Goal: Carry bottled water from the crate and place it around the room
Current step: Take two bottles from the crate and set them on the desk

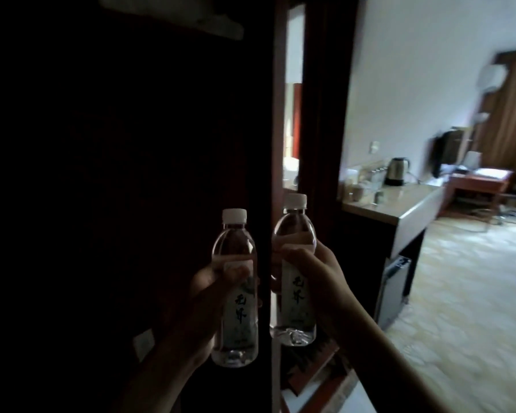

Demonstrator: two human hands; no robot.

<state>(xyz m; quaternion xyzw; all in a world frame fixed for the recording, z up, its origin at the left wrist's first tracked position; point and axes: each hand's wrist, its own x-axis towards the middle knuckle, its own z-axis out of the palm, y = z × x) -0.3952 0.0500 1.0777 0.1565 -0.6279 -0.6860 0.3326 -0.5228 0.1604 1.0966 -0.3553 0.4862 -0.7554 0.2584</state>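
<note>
Clear plastic, white-capped: two water bottles are held upright side by side, close together but not touching. The left hand (212, 290) grasps the left bottle (234, 293) around its middle, fingers wrapped behind the pale label and thumb across the front near the label's top edge. The right hand (313, 278) grasps the right bottle (294, 275) in the same way, thumb lying over the shoulder just above the label. Each label carries dark brush-style characters. The right bottle sits a little higher than the left one, and both bases hang free below the hands with nothing under them.

Left of the left hand everything is a dark wooden panel (116, 174), too dim to read. Between and beyond the two bottles runs a dark door frame (319, 114) with a bright narrow opening. Beyond the right hand, to its right, a pale-topped table (411, 204) stands against the white wall; on it are a steel electric kettle (396, 171) and some small cups, blurred. Farther off stand a reddish desk (480, 180) and brown curtains (513, 108). Patterned pale carpet (474, 293) covers the floor to the right of the right forearm.
</note>
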